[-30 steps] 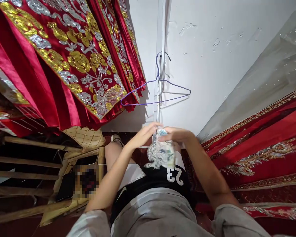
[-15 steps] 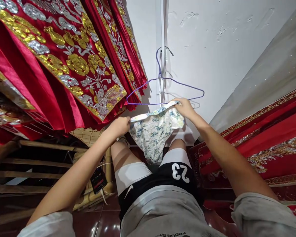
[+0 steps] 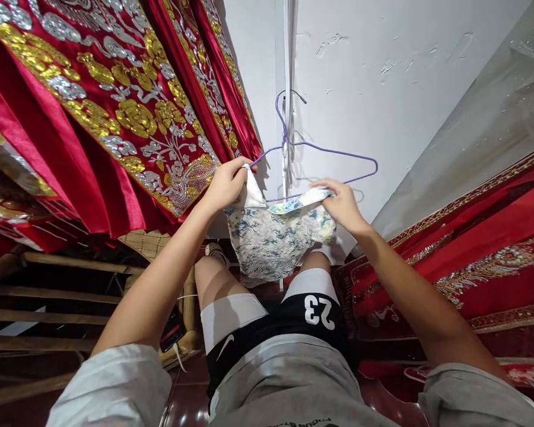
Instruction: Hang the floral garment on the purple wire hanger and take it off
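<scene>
A small white garment (image 3: 267,243) with a blue-green print hangs stretched between my hands; its exact kind I cannot make out. My left hand (image 3: 229,184) is closed on the garment's upper left edge, right at the left end of a purple wire hanger (image 3: 333,150). With its fingers pinched, my right hand (image 3: 342,201) grips the upper right edge, in front of the hanger's lower bar. The hanger hangs by its hook against the wall, and its left end is hidden by my left hand and the cloth.
Red cloths with gold and silver embroidery (image 3: 137,118) hang at the left. More red beaded fabric (image 3: 485,261) lies at the right, below sheer pale cloth. A bamboo rack (image 3: 62,296) and a phone with a white cable (image 3: 171,332) are at lower left. Behind is a white wall (image 3: 360,71).
My left hand has risen with the garment's left edge to the hanger's left end. The garment is spread wider, and the hanger has tilted slightly. My right hand has moved slightly down and right.
</scene>
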Tool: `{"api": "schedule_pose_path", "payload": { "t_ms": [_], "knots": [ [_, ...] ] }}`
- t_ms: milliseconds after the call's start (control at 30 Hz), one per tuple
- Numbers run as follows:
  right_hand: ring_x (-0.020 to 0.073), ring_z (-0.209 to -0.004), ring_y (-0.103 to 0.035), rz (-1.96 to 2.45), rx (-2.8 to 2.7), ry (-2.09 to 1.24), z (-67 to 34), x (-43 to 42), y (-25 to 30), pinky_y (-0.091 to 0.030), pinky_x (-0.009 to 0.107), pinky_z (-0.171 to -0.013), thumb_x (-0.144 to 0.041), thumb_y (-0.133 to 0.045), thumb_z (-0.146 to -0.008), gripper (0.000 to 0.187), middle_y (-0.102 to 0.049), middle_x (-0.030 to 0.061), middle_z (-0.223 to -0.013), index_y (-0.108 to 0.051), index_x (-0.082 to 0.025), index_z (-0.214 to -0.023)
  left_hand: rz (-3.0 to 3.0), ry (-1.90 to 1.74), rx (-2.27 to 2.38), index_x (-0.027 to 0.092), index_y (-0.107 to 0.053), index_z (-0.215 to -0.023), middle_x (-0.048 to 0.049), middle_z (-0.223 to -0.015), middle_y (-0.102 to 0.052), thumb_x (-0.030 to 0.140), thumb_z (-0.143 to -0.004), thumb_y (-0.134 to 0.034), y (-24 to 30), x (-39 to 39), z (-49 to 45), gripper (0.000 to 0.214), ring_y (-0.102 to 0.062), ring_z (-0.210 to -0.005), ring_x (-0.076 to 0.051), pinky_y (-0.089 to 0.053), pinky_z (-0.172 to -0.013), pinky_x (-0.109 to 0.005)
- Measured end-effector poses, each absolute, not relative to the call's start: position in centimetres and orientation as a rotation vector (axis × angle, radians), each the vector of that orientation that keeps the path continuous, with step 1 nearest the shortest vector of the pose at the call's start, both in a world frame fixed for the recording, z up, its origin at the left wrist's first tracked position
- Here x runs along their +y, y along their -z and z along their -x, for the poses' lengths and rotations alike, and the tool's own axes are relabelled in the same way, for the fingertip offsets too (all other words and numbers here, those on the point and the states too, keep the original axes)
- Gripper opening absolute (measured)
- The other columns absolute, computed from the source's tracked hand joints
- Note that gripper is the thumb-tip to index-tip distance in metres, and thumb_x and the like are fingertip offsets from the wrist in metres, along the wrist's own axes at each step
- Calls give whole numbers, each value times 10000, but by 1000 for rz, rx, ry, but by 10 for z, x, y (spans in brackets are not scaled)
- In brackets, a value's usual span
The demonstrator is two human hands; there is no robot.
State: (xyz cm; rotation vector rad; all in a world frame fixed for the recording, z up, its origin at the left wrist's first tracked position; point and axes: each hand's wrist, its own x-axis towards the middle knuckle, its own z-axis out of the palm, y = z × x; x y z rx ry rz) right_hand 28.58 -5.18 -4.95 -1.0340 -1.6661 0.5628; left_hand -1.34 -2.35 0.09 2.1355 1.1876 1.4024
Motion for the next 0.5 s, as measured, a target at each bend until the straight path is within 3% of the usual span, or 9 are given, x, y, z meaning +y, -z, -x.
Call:
{"api": "schedule_pose_path", "payload": {
  "t_ms": [67,133,200,300,400,500],
  "knots": [
    [171,-662,-596,1067,-1509,-429,-300,-46,46,-474,301,-638,-90,-597,-681,600,-728,35,-874,-643,-199,-1269,-2266,-1288,1203,181,-703,-878,-3,-747,-621,95,-868,-469,-4,-20,16,249,-481,-648,-165,-382,-689,-274],
    [171,-667,-602,1127,-1417,-324,-321,-36,40,-489,310,-633,-105,-655,-691,665,-731,55,-901,-583,-174,-1349,-2331,-1246,1217,186,-687,-863,-7,-750,-619,111,-868,-467,-8,-19,22,233,-506,-685,-178,-391,-710,-279],
    [174,-660,-609,1223,-1436,-316,-345,-24,29,-490,310,-601,-152,-732,-693,515,-724,67,-840,-677,-129,-1205,-2334,-1236,1229,191,-677,-844,-14,-751,-623,125,-866,-497,-12,-18,28,193,-532,-725,-194,-415,-755,-291],
    [169,-566,-588,1349,-1619,-542,-372,-18,6,-449,300,-510,-235,-868,-637,237,-656,41,-611,-762,-115,-811,-2245,-1344,1244,190,-670,-796,-31,-762,-621,117,-838,-587,-17,-13,36,118,-555,-799,-215,-444,-849,-309],
    [158,-530,-597,1252,-1760,-1008,-372,-26,-18,-450,290,-493,-355,-919,-632,284,-642,33,-556,-729,-146,-664,-1975,-1601,1300,185,-650,-760,-30,-742,-593,87,-777,-699,-16,-3,41,111,-550,-837,-218,-455,-887,-307],
    [175,-609,-653,1006,-1613,-1376,-341,-36,-25,-522,318,-562,-561,-776,-792,410,-686,51,-646,-717,-159,-737,-1676,-1703,1319,181,-581,-691,-4,-656,-529,54,-769,-717,-11,10,36,202,-528,-733,-188,-459,-786,-278]
  ]
}}
